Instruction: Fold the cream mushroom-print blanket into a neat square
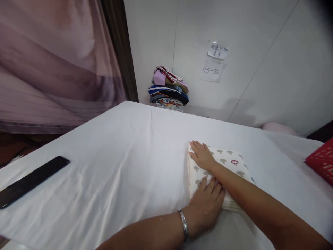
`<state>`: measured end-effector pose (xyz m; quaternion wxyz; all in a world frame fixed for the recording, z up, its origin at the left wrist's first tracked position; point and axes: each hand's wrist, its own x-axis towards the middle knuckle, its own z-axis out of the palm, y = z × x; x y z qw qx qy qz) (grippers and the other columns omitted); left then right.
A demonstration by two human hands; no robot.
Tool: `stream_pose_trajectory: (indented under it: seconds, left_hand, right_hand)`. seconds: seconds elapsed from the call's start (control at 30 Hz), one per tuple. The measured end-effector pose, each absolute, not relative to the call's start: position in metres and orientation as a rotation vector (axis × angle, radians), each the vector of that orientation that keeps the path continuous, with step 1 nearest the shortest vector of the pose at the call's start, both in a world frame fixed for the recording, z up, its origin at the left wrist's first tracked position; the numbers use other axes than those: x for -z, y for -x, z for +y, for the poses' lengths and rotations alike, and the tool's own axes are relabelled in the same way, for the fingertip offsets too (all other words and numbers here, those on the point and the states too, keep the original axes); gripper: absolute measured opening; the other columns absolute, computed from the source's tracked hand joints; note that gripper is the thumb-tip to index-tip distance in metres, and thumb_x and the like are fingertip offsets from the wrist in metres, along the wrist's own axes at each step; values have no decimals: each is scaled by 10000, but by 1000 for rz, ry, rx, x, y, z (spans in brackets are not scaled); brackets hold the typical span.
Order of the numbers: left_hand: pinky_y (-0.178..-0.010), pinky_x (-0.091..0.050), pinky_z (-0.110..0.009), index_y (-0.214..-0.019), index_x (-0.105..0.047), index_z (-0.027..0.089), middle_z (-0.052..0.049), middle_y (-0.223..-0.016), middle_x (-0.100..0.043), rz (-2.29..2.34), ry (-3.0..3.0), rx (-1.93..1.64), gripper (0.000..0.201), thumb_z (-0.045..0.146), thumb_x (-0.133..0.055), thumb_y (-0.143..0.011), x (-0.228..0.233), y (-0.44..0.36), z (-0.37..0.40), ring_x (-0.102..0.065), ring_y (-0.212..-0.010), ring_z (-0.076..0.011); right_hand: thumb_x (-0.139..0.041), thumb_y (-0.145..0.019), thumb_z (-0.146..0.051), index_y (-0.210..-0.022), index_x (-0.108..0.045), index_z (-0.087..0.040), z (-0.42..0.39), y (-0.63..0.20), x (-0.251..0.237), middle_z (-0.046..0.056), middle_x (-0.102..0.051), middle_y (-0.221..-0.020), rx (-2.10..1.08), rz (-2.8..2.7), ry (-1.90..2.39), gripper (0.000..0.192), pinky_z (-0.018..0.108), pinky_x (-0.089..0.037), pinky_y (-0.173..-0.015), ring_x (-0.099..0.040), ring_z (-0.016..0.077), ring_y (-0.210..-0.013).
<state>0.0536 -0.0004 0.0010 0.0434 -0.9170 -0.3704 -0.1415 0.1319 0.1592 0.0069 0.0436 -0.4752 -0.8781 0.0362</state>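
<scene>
A folded white cloth (222,160) printed with grey mushroom shapes and a small red motif lies on the white-covered table (109,156). My right hand (201,156) rests flat on its far left corner, fingers spread. Closer to me, my left hand (206,201), with a silver bangle (183,225) at the wrist, presses on the near left part with its fingers stretched out. Both forearms come in from the near side, and the right one covers part of the cloth.
A black phone-like slab (33,180) lies at the table's left. Beyond the far edge is a stack of folded fabrics (169,90) against the wall. Two paper notes (212,70) hang there. Something red (322,163) sits at the right edge, and a pink curtain (57,62) hangs left.
</scene>
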Motion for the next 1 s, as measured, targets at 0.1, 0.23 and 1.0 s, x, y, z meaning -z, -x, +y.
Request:
stream_pose_trajectory:
  seconds: [0.1,0.23,1.0]
  left_hand:
    - [-1102,-212,-469,-1387,-400,103,-125,-1439,-397,-1124,2796,454,519,272,-211,-933,-1,-54,0,-303,-1337,-293]
    - [-1125,-173,-473,-1380,-411,117,-113,-1395,-452,-1120,2833,482,507,271,-227,-934,-1,-55,2,-348,-1300,-287]
    - [-1107,-211,-478,-1311,-476,84,-141,-1304,-521,-1122,2827,586,452,241,-310,-921,1,-58,4,-384,-1260,-292]
  right_hand:
    - [-209,-941,-497,-1450,-286,-156,156,-128,-14,111,-238,-1520,-218,-2655,1498,618,500,-146,-1127,-168,253,-1413]
    - [-234,-932,-540,-1416,-361,-170,146,-116,-13,101,-211,-1531,-209,-2678,1359,622,514,-100,-1131,-113,260,-1423]
    - [-258,-927,-524,-1440,-306,-145,140,-126,-11,114,-183,-1535,-239,-2655,1476,639,500,-87,-1136,-117,256,-1423]
